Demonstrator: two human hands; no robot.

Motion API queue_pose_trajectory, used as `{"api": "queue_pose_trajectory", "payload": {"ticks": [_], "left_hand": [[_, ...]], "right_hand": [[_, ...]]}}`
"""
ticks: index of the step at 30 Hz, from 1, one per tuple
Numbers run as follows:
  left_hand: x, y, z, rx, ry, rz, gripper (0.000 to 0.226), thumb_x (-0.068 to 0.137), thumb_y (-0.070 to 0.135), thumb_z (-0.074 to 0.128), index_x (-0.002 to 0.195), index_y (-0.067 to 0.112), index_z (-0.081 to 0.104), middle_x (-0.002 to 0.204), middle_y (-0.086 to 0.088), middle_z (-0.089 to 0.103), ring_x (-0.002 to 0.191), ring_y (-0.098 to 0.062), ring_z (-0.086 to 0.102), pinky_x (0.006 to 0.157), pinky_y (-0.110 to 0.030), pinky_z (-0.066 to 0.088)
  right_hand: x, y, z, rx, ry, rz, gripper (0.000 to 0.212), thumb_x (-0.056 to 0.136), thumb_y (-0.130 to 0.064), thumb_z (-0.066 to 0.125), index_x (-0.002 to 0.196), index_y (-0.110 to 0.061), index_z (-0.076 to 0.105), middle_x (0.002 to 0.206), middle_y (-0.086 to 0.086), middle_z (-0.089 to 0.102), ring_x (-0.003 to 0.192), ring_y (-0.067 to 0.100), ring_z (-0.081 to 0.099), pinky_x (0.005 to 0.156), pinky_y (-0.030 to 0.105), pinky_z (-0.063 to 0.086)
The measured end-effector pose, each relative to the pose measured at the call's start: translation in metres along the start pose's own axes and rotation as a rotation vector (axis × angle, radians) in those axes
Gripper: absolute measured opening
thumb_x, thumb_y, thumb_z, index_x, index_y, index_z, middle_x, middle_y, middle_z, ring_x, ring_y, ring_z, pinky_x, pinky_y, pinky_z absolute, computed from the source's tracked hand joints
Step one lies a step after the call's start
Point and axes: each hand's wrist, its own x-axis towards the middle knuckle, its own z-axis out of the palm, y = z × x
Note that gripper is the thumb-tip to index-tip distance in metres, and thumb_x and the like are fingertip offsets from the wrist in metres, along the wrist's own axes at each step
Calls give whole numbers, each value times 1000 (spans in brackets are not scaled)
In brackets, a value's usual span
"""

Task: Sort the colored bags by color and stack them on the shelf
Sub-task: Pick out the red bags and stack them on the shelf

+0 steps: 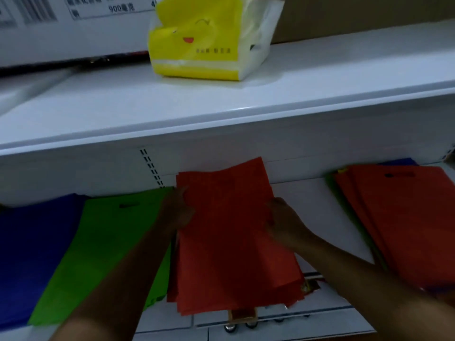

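A yellow tissue pack [197, 43] with a smiling face stood on the upper board. Just left of the pack lay a white carton [73, 23] printed with a barcode; behind and right of the pack sat a brown cardboard box [369, 13].

Two bare, sleeveless forearms [118, 279]

A flat red fabric bag stack [234, 242] lies at centre. At nine o'clock sit a lime-green flat bag [105, 254] and a deep blue flat bag [32, 254]. At three o'clock lies an orange-red bag pile [406, 222]. At twelve o'clock stands a yellow-and-white plastic tissue pack [204, 40] with a red smile, on the white metal shelf [221, 104].
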Motion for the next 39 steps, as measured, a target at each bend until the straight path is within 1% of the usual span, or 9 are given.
{"api": "queue_pose_trajectory", "payload": {"ticks": [4, 8, 11, 13, 15, 19, 23, 32, 39], "left_hand": [[8, -20, 21, 44, -140, 2, 74, 78, 10, 76, 143, 8, 41, 140, -12, 49, 124, -27, 50, 98, -25, 39], [8, -32, 39, 151, -169, 6, 86, 71, 18, 83, 144, 10, 39, 147, -16, 38, 136, -30, 35, 111, -32, 28], [12, -39, 44, 157, -144, 4, 86, 61, 19, 88, 137, 12, 50, 144, -17, 40, 133, -32, 36, 114, -38, 30], [16, -41, 44, 197, -164, -4, 85, 59, 28, 86, 136, 19, 52, 147, -17, 35, 135, -32, 32, 116, -39, 28], [21, -37, 44, 218, -142, -13, 84, 60, 40, 77, 138, 24, 50, 149, -17, 31, 138, -31, 29, 116, -42, 27], [18, 5, 39, 216, -82, 53, 78, 75, 60, 60, 143, 24, 42, 147, -11, 40, 135, -29, 37, 111, -46, 35], [-1, 81, 48, 119, -72, 132, 65, 89, 49, 58, 145, 27, 35, 154, -7, 28, 139, -29, 32, 112, -44, 33], [-38, 248, 119, 64, -123, 417, 62, 90, 45, 59, 144, 21, 40, 151, -8, 36, 137, -25, 36, 109, -33, 30], [-57, 318, 215, 69, -221, 416, 65, 88, 40, 64, 143, 16, 40, 148, -10, 38, 135, -25, 39, 107, -30, 31]], "right_hand": [[6, 20, 30, -179, -63, 104, 60, 95, -39, 52, 148, -20, 32, 153, 4, 27, 139, 31, 27, 113, 45, 30], [5, 36, 47, -250, -150, 174, 71, 94, -52, 47, 154, -27, 16, 162, 6, -4, 148, 31, 4, 118, 48, 19], [6, 40, 47, -257, -164, 200, 76, 93, -55, 47, 155, -29, 10, 161, 10, -13, 148, 32, -5, 119, 50, 14], [6, 40, 43, -224, -172, 210, 78, 93, -55, 49, 155, -32, 7, 161, 10, -17, 148, 33, -6, 118, 51, 14], [2, 37, 37, -191, -137, 191, 77, 94, -53, 50, 154, -32, 7, 161, 6, -17, 148, 31, -4, 118, 50, 15], [-9, 37, 12, -249, -52, 152, 75, 96, -50, 47, 155, -31, 4, 162, 3, -15, 149, 28, -5, 117, 48, 16], [-27, 52, -25, -353, -9, 167, 74, 99, -49, 41, 155, -24, 1, 162, 6, -11, 149, 28, -1, 118, 44, 14], [-92, 125, -131, -377, 140, 296, 74, 98, -50, 41, 155, -23, 3, 163, 7, -3, 149, 29, 5, 119, 44, 14], [-143, 204, -191, -304, 160, 458, 75, 97, -44, 47, 155, -23, 5, 162, 10, -4, 149, 33, 3, 118, 48, 14]]}}
